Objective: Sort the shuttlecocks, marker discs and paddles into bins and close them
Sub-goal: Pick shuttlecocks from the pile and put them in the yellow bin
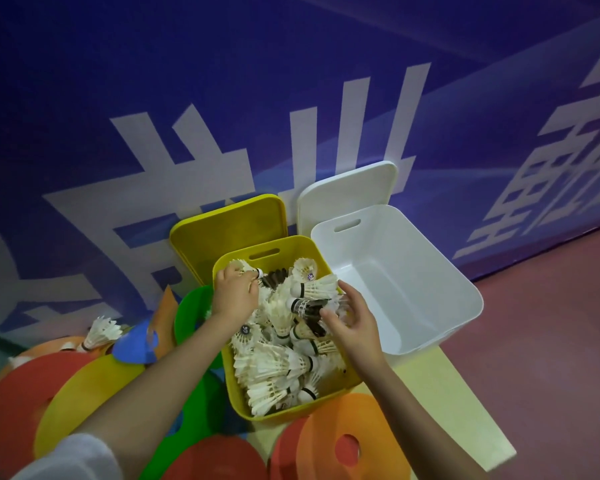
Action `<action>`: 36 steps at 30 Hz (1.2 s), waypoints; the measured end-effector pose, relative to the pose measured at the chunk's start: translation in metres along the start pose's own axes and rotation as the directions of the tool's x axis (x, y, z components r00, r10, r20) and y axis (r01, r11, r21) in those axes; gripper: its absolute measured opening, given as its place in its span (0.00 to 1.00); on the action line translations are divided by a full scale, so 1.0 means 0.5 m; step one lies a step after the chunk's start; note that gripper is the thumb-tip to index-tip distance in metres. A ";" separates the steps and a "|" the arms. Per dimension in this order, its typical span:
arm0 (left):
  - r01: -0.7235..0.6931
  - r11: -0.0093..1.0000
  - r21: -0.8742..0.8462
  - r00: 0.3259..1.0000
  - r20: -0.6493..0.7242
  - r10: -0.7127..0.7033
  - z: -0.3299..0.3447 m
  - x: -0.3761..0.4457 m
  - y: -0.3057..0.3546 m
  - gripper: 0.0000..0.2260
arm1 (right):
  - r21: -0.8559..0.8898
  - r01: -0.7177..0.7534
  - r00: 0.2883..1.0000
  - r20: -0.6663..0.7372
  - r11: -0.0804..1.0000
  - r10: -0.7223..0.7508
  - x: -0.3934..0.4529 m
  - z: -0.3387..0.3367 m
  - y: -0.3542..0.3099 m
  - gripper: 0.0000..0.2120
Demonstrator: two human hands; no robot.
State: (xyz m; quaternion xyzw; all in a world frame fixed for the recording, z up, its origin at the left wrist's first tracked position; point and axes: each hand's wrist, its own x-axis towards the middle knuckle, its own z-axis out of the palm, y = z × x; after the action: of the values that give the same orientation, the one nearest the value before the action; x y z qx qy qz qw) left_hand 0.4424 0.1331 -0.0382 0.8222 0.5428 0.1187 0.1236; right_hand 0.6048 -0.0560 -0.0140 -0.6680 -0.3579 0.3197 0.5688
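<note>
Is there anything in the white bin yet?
No, the white bin shows only its bare floor, while the shuttlecocks fill the yellow bin.

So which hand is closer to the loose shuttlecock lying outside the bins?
Left. The left hand is at the yellow bin's far left corner, to the right of the loose shuttlecock. The right hand is over that bin's right side, farther away.

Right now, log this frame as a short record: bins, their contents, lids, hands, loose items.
yellow bin: heaped with shuttlecocks
white bin: nothing visible inside
lids: yellow lid and white lid off, propped behind their bins
left hand: pinches a shuttlecock at the bin's far corner
right hand: fingers loosely curled over the pile
loose: marker discs, stray shuttlecock
</note>
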 end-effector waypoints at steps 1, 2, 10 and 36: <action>0.008 0.996 -0.090 1.000 -0.019 -0.010 -0.008 -0.006 0.002 0.14 | 0.030 -0.008 1.000 0.013 1.000 0.007 -0.001 -0.003 -0.003 0.24; 0.012 0.985 -0.169 0.999 -0.029 -0.018 -0.017 -0.014 0.002 0.14 | 0.060 -0.018 0.999 0.035 0.998 0.016 -0.004 -0.005 -0.005 0.24; -0.082 0.859 -0.506 0.978 0.124 0.167 -0.057 -0.167 0.000 0.13 | -0.129 -0.063 0.925 0.364 0.990 0.106 -0.032 0.010 0.000 0.21; -0.166 0.985 -0.042 0.985 0.034 0.168 -0.043 -0.267 -0.029 0.18 | -0.477 0.224 0.952 -0.079 0.850 -0.295 0.067 0.018 -0.064 0.17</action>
State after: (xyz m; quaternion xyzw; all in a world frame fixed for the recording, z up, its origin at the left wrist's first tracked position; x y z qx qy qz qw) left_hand 0.3715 0.0173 -0.0309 0.8644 0.4670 0.1237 0.1395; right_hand 0.6116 -0.0198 0.0156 -0.7516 -0.4669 0.0942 0.4563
